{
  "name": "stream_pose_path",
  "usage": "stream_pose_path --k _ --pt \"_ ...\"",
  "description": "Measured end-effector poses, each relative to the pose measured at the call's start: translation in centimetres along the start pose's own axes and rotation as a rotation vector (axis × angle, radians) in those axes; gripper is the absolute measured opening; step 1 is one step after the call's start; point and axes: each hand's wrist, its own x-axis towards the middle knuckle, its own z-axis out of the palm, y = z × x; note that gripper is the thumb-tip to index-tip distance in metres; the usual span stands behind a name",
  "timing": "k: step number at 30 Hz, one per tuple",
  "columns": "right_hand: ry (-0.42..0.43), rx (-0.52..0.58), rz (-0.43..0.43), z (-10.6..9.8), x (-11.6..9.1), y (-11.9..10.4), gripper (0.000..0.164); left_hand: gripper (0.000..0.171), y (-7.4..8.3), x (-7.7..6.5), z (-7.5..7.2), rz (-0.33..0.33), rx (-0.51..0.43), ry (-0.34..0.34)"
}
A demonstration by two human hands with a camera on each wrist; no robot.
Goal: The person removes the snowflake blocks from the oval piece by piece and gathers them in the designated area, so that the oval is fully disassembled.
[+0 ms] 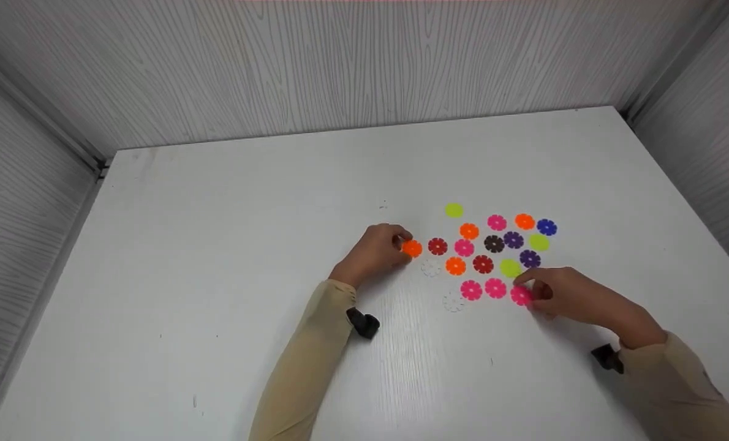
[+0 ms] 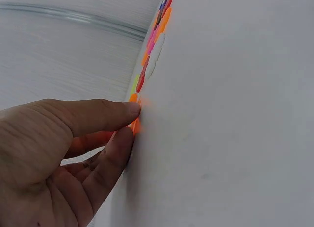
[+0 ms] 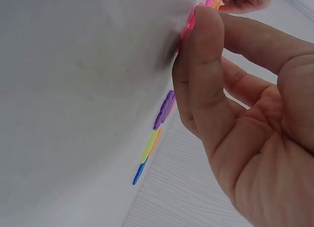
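My left hand (image 1: 377,250) pinches an orange notched plastic disc (image 1: 412,248) by its edge, at the left end of a spread of flat discs. In the left wrist view, thumb and finger close on that disc low over the table. Over at the lower right of the spread, my right hand (image 1: 576,297) pinches a pink notched disc (image 1: 521,295). Two more pink discs (image 1: 495,288) lie in line to its left, and a yellow-green disc (image 1: 511,268) sits just above it. A dark red disc (image 1: 437,246) is nearest to the orange one.
Several discs in purple, blue (image 1: 546,227), brown (image 1: 494,244), red, orange, pink and yellow-green lie flat between the hands. Two clear discs (image 1: 430,267) are along the lower left. The white table (image 1: 217,257) meets wood-grained panels (image 1: 340,61) behind and at both sides.
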Motion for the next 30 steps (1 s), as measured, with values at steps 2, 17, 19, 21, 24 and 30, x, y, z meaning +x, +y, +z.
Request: stream_pose_path --k 2,17,19,21,24,30 --pt "0.002 -0.01 -0.005 0.0 0.0 0.0 0.042 0.034 0.0 0.0 0.0 0.007 0.009 0.003" --pt "0.005 -0.055 -0.061 -0.7 0.3 0.0 0.04 0.033 -0.7 -0.4 -1.1 0.03 -0.017 -0.02" --pt "0.007 -0.049 -0.07 -0.9 0.2 0.1 0.04 0.033 -0.9 -0.7 -1.5 0.03 -0.053 -0.027" --pt "0.019 -0.049 -0.076 -1.2 0.0 0.1 0.04 0.033 -1.2 -1.2 -1.9 0.044 -0.087 -0.023" --pt "0.075 -0.061 -0.085 -1.6 -0.2 0.0 0.041 0.036 -1.5 -2.0 -2.6 0.092 -0.125 0.017" --pt "0.241 -0.061 -0.103 -2.7 -0.3 -0.7 0.041 0.045 -1.4 -4.4 -4.5 0.201 -0.124 0.144"
